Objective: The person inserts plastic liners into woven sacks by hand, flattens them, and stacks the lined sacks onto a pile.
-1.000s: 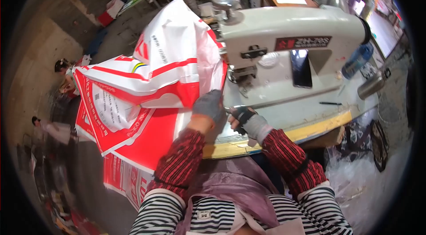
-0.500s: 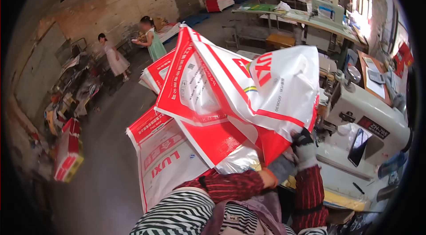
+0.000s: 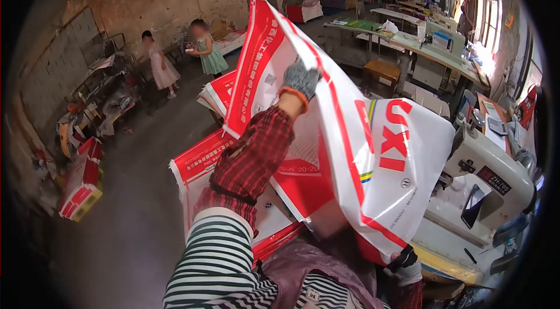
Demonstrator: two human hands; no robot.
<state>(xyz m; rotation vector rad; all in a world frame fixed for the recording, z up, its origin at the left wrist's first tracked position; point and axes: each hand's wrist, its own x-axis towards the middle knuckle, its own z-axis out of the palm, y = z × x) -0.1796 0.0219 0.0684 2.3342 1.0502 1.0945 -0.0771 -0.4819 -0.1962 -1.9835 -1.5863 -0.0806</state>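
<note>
A large white and red woven sack (image 3: 402, 163) with "LUXI" print spreads across the middle of the view. My left hand (image 3: 300, 80), in a grey knit glove with an orange cuff, is closed on the sack's far edge, arm stretched forward. Low on the right, my right hand (image 3: 403, 266) grips the sack's near corner; its glove is grey with black on the fingers. The sack hangs slack and folded between both hands. Under it lies a stack of similar sacks (image 3: 198, 160), partly hidden by my left sleeve.
At right stands a sewing machine (image 3: 490, 163) with a phone (image 3: 475, 207) and a black pen (image 3: 470, 256) by it. Two people (image 3: 160, 67) are at the back left. A folded sack bundle (image 3: 81, 183) sits on the floor. Worktables (image 3: 408, 43) run behind.
My left hand has swung from near my waist up and forward onto the sack's far edge. My right hand has moved down toward me, and the sack has turned and stretched out.
</note>
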